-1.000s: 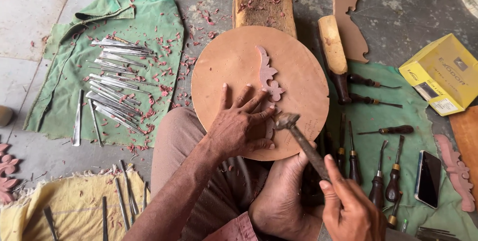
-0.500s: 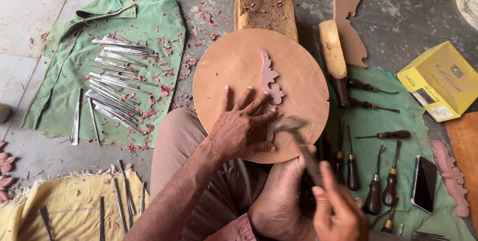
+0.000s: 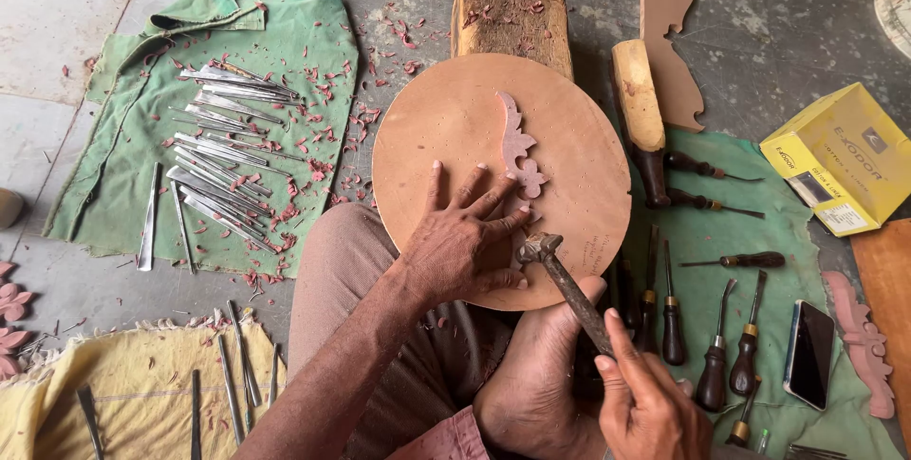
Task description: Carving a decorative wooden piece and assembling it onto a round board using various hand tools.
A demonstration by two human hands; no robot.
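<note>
The person's left hand (image 3: 462,244) lies spread on a round, flat, tan wooden disc (image 3: 446,118) that rests across the lap and against a rough wooden block (image 3: 511,2) beyond it. The fingers (image 3: 493,196) are splayed wide and pressed flat, closed on nothing that shows; if a small chisel sits under the fingertips, it cannot be made out. Just beyond the fingertips, touching the disc's face, lies a pinkish carved leaf-scroll piece of wood (image 3: 517,149).

The right hand (image 3: 650,403) is wrapped shut around the lower end of a small dark metal hammer (image 3: 567,284), whose head hangs just beside the left thumb and forefinger, at the near end of the scroll piece.

The main risk, judging from this, is a strike landing on the left fingers: the hammer head is almost touching them, and a slightly off swing would catch the thumb. A heavy or skewed blow could also split the thin scroll piece or skid it across the smooth disc, since only the flat hand seems to pin it. The disc itself looks propped rather than fixed, so a hard knock might tip it off the knee toward the wooden-handled carving tools (image 3: 707,365) on the green cloth (image 3: 721,161), to the right of the hammering hand.
</note>
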